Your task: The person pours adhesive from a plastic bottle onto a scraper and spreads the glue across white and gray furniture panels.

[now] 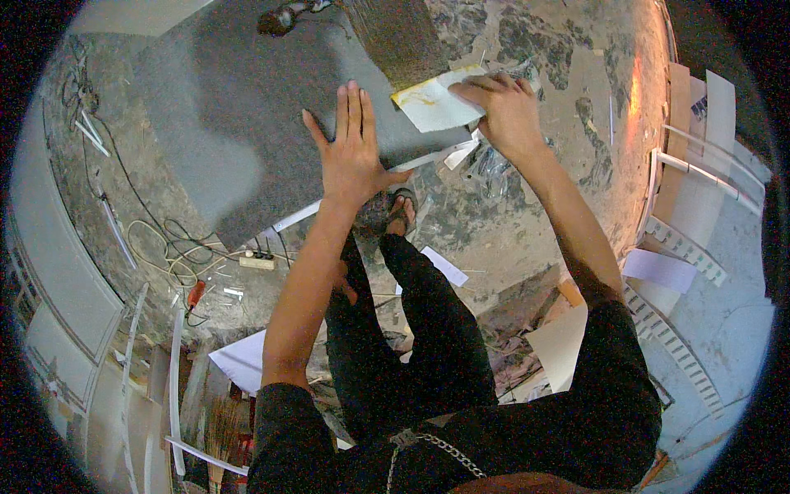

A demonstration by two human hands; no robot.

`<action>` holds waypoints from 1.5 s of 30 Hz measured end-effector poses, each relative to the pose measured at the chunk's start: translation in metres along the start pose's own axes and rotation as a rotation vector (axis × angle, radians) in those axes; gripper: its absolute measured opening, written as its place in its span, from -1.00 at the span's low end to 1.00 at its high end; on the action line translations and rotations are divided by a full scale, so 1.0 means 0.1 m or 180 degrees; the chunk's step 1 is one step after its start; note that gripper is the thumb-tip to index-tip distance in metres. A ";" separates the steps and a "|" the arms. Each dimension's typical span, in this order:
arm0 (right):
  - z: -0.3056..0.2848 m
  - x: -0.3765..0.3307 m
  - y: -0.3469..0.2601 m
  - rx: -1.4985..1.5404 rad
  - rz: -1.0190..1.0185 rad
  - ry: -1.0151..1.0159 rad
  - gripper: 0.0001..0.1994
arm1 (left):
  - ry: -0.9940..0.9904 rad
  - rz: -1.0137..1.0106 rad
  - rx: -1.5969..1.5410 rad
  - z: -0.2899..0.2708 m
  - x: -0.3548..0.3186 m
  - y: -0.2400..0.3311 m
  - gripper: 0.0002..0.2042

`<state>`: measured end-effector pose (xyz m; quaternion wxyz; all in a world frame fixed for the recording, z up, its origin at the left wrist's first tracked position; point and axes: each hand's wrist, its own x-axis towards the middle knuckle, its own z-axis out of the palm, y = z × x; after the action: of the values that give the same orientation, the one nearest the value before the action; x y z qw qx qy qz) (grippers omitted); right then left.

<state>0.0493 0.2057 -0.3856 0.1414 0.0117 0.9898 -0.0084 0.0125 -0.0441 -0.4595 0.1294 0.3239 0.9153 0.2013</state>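
My left hand (350, 156) lies flat, its fingers spread, on a large grey sheet-covered panel (280, 107) that has a white front edge. Nothing is in that hand. To its right, my right hand (506, 111) has its fingers curled over the right end of a white piece of sheet (444, 107). Yellow smears mark the far edge of this piece, and it lies over the panel's right corner. Just beyond it is a brown, streaked flat piece (395, 37). Part of the right fingertips is hard to make out.
A dark tool-like object (277, 20) rests at the panel's far edge. Cables and a power strip (257, 261) lie on the floor at left, near a red-handled tool (196, 292). Crumpled clear plastic (494, 169) lies below my right hand. White strips (708, 173) stand at right.
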 end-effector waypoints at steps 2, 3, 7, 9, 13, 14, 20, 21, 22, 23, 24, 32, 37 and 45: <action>0.05 -0.16 0.03 0.0069 0.0025 -0.0002 -0.37 | 0.0199 0.0084 0.0034 0.00 0.00 0.01 0.36; 0.09 -0.24 0.04 0.0145 0.0046 -0.0009 -0.37 | 0.0197 0.0087 0.0037 0.02 0.00 0.01 0.36; 0.17 -0.51 0.05 0.0172 0.0092 0.0001 -0.37 | 0.0206 0.0041 0.0134 0.05 -0.03 0.04 0.34; 0.17 -0.61 0.04 0.0120 0.0052 -0.0229 -0.39 | 0.0202 0.0021 0.0122 0.07 -0.05 0.04 0.33; 0.20 -0.71 0.02 0.0117 0.0073 -0.0163 -0.40 | 0.0267 0.0113 0.0195 0.11 -0.09 0.03 0.29; 0.21 -0.73 0.02 0.0079 0.0069 -0.0143 -0.39 | 0.0275 0.0137 0.0169 0.11 -0.10 0.03 0.28; 0.23 -0.82 -0.02 0.0057 0.0139 -0.0135 -0.37 | 0.0288 0.0118 0.0403 0.21 -0.13 0.02 0.34; 0.23 -0.84 -0.03 0.0063 0.0163 -0.0120 -0.37 | 0.0284 0.0122 0.0406 0.21 -0.14 0.02 0.34; 0.23 -0.87 -0.04 0.0068 0.0168 -0.0120 -0.37 | 0.0278 0.0120 0.0427 0.21 -0.14 0.02 0.33; 0.23 -0.91 -0.06 0.0049 0.0163 -0.0115 -0.38 | 0.0273 0.0119 0.0449 0.21 -0.14 0.02 0.33; 0.22 -0.95 -0.05 0.0020 0.0167 -0.0113 -0.40 | 0.0271 0.0132 0.0440 0.20 -0.14 0.04 0.33; 0.51 -1.39 0.05 0.0141 0.0038 -0.0624 -0.36 | 0.0381 0.0194 0.0344 0.22 -0.17 0.05 0.28; 0.65 -2.07 0.14 0.0613 0.0303 -0.1090 -0.43 | 0.0252 0.0101 0.0382 0.14 -0.13 0.08 0.31; -1.19 -1.14 -0.36 0.3041 0.0039 0.0864 -0.63 | 0.0042 0.0162 -0.0088 -0.20 -0.16 -0.09 0.34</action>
<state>0.1244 0.1693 -0.2391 -0.0099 0.0820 0.8847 -0.4587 0.0129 -0.0665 -0.4437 0.1227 0.3440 0.9047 0.2194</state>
